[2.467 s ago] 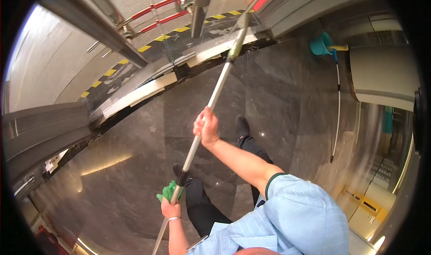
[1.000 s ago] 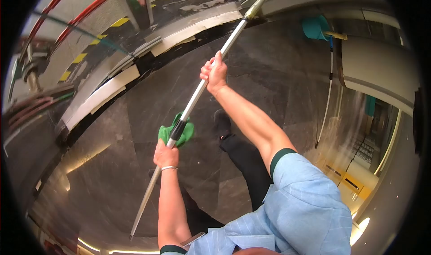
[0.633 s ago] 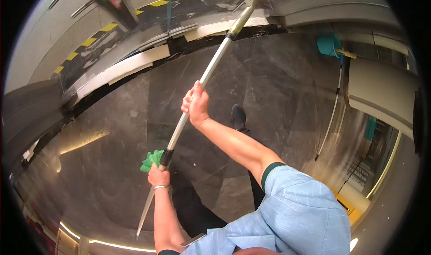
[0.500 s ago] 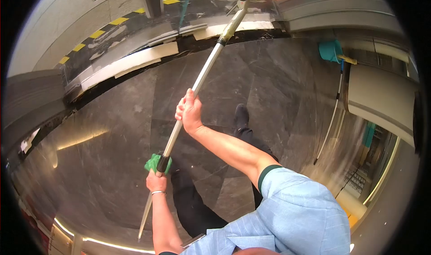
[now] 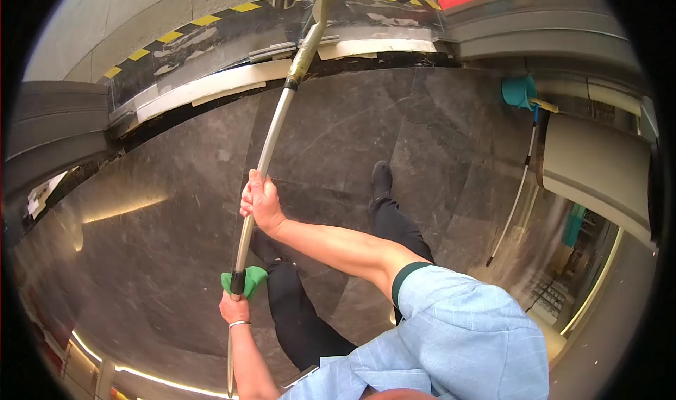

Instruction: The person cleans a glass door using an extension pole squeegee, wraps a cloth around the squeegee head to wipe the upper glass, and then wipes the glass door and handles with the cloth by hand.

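Note:
A long silver pole (image 5: 275,134) slants up from the bottom left to a pale, yellowish head section (image 5: 307,51) near the doorway. My right hand (image 5: 261,200) is wrapped round its middle. Lower down, my left hand (image 5: 234,306) grips the pole just below a black collar. A green cloth (image 5: 253,281) is bunched at that collar against the left hand's fingers. The far end of the pole's head lies over the top edge of the view, so its tip is cut off.
A teal bucket (image 5: 519,91) stands at the upper right, with a yellow-headed mop (image 5: 520,189) leaning by it. Beside them is a beige panel (image 5: 596,167). A threshold with white strips (image 5: 211,90) and yellow-black tape (image 5: 205,20) crosses the top. My feet are on dark tiles.
The pole's head has swung left along the doorway. Both hands have moved left and down in the view, still gripping the pole. The camera view has shifted too.

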